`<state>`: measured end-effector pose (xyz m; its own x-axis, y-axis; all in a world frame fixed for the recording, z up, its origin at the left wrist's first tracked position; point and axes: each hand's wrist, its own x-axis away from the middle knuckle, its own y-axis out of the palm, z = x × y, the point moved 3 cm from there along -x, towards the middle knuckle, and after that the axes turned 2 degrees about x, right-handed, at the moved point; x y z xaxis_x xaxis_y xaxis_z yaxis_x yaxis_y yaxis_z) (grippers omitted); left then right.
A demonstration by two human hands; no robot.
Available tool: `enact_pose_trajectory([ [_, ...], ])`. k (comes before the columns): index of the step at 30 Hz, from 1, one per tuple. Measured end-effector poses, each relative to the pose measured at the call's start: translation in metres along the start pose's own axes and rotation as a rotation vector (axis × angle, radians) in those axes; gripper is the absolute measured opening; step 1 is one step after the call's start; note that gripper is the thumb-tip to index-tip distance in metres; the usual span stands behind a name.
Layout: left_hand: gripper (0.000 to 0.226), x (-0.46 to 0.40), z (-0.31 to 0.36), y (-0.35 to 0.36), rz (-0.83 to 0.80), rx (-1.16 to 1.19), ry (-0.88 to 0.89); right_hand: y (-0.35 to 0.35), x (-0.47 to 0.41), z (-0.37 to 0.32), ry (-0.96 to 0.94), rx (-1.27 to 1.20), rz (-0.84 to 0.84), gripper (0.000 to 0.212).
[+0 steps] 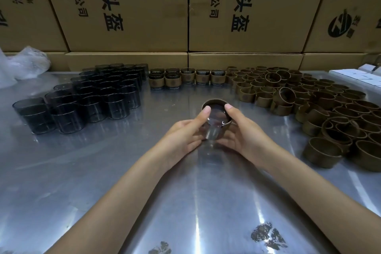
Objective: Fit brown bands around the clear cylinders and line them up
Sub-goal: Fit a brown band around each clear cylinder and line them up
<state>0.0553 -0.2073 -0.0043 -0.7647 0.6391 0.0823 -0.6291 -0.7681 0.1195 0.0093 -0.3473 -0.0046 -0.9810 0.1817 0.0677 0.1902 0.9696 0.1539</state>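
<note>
My left hand (pixel 181 136) and right hand (pixel 245 136) gripped a clear glass cylinder (pixel 214 121), seating its brown paper band (pixel 212 101); few banded cylinders (pixel 186 77) stood far, many unbanded cylinders (pixel 86 97) left.

Steel table (pixel 103 171) — bare cylinders (pixel 86 97) left, banded cylinders (pixel 186 78) behind, loose bands (pixel 309 99) right.

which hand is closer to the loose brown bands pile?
Right. The right hand holds the cylinder on the side toward the bands pile; the left hand grips its far side.
</note>
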Motion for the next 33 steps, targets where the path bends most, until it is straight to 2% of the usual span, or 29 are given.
enact_pose_trajectory([
  [5,0.063,0.005,0.001,-0.016,-0.090,0.107,-0.165,0.002,0.008,-0.006,0.091,-0.129,-0.182,0.052],
  [9,0.056,0.008,0.002,-0.017,-0.141,0.217,-0.176,0.000,0.013,-0.008,0.140,-0.168,-0.290,0.055],
  [10,0.061,0.008,0.002,-0.016,-0.163,0.234,-0.172,0.001,0.014,-0.008,0.131,-0.180,-0.326,0.056],
  [12,0.083,0.009,0.001,-0.014,-0.222,0.238,-0.146,0.002,0.015,-0.009,0.088,-0.188,-0.393,0.058],
  [14,0.091,0.010,0.001,-0.010,-0.280,0.213,-0.088,0.002,0.015,-0.008,0.035,-0.202,-0.423,0.063],
  [18,0.087,0.011,0.002,-0.008,-0.342,0.248,0.046,0.009,0.017,-0.011,-0.049,-0.237,-0.491,0.063],
  [21,0.073,0.011,0.004,-0.008,-0.376,0.186,0.124,0.009,0.020,-0.018,-0.102,-0.197,-0.527,0.055],
  [23,0.079,0.011,0.007,-0.010,-0.361,0.191,0.112,0.007,0.021,-0.022,-0.103,-0.192,-0.469,0.052],
  [25,0.089,0.012,0.012,-0.010,-0.328,0.193,0.076,0.009,0.022,-0.024,-0.120,-0.131,-0.323,0.047],
  [29,0.061,0.011,0.016,0.008,-0.095,0.013,0.102,0.019,0.025,-0.021,-0.234,0.054,0.083,0.049],
  [33,0.049,0.014,0.016,0.023,0.104,-0.114,0.345,0.021,0.028,-0.020,-0.338,0.104,0.250,0.051],
])
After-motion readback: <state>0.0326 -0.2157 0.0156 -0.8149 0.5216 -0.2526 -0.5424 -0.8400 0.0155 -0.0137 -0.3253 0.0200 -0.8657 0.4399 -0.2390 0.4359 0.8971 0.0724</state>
